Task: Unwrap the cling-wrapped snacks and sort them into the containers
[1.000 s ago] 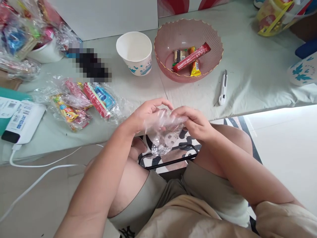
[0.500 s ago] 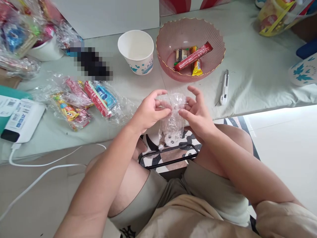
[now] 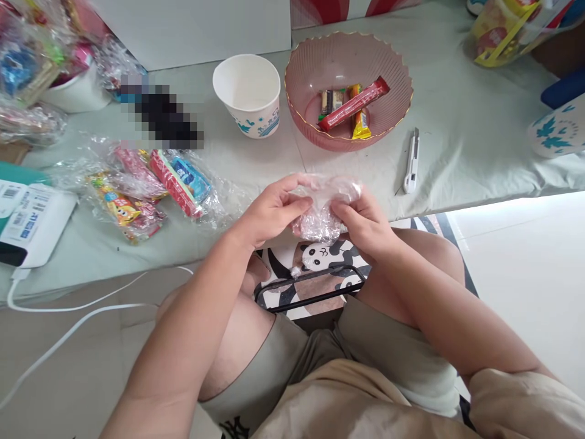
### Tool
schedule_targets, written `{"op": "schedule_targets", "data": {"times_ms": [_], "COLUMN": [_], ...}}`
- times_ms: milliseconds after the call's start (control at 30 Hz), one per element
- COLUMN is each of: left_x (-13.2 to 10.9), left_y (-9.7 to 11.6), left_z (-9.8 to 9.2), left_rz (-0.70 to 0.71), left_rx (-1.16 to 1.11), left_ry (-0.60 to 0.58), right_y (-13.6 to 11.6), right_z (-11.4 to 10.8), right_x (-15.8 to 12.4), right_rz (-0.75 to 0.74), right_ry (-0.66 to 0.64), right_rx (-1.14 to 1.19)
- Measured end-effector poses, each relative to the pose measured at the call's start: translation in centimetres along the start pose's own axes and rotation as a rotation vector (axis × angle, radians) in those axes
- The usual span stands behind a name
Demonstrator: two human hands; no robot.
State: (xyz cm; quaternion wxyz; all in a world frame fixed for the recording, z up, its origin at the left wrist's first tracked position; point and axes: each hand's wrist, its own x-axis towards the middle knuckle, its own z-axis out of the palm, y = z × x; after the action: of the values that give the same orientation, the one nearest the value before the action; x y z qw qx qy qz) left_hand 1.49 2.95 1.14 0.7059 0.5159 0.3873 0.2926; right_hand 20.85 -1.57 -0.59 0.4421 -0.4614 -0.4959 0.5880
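Observation:
A crumpled clear plastic bag [image 3: 322,222] hangs between my two hands, just off the front edge of the table. My left hand [image 3: 278,207] pinches its left side between thumb and fingers. On the other side, my right hand [image 3: 363,219] grips it with the thumb pressed on the film. The bag is see-through, and no contents show in it. Left of my left hand lie wrapped snacks in clear plastic [image 3: 137,195], including a red packet [image 3: 176,183] and a blue one [image 3: 192,178].
Behind my hands stand a white paper cup [image 3: 249,97] and a pink fluted bowl [image 3: 350,134] holding a few snack bars. A white box cutter [image 3: 412,161] lies to the right. At the left edge sits a white power bank [image 3: 41,225] with a cable [image 3: 50,308].
The bag's lower end has been drawn up and the film bunched or spread between my hands. My right fingers, spread before, are now closed on the plastic.

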Motion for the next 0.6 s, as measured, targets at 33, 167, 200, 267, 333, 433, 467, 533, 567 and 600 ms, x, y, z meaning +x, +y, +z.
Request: {"op": "schedule_targets", "data": {"times_ms": [33, 167, 200, 267, 333, 433, 467, 533, 567, 600], "left_x": [0.0, 0.3, 0.5, 0.9, 1.1, 1.2, 1.2, 1.1, 1.1, 1.2], "left_y": [0.1, -0.1, -0.3, -0.6, -0.9, -0.8, -0.7, -0.4, -0.2, 0.1], "left_z": [-0.2, -1.0, -1.1, -1.0, -0.6, -0.2, -0.1, -0.3, -0.6, -0.8], "left_rz": [0.021, 0.007, 0.007, 0.052, 0.119, 0.157, 0.162, 0.169, 0.17, 0.169], "left_rx": [-0.026, -0.138, -0.122, -0.018, 0.045, -0.079, -0.126, -0.189, -0.21, -0.227], "left_ry": [0.013, -0.032, -0.035, -0.004, 0.032, 0.002, -0.006, 0.026, 0.063, 0.108], "right_y": [0.0, -0.1, -0.1, -0.2, -0.2, 0.0, 0.1, 0.0, -0.2, -0.6], "right_z": [-0.2, -0.9, -0.8, -0.5, -0.1, 0.3, 0.2, 0.0, -0.1, -0.3], "right_x": [0.0, 0.1, 0.2, 0.4, 0.6, 0.9, 0.8, 0.4, 0.0, -0.3], "right_rz": [-0.007, -0.066, -0.083, -0.073, 0.013, 0.11, 0.115, 0.086, 0.059, 0.02], "right_ry": [-0.026, -0.128, -0.11, -0.022, 0.047, 0.05, 0.05, 0.096, 0.135, 0.176], "right_rx": [0.023, -0.044, -0.091, -0.126, -0.025, 0.143, 0.144, 0.087, 0.029, -0.04]}}
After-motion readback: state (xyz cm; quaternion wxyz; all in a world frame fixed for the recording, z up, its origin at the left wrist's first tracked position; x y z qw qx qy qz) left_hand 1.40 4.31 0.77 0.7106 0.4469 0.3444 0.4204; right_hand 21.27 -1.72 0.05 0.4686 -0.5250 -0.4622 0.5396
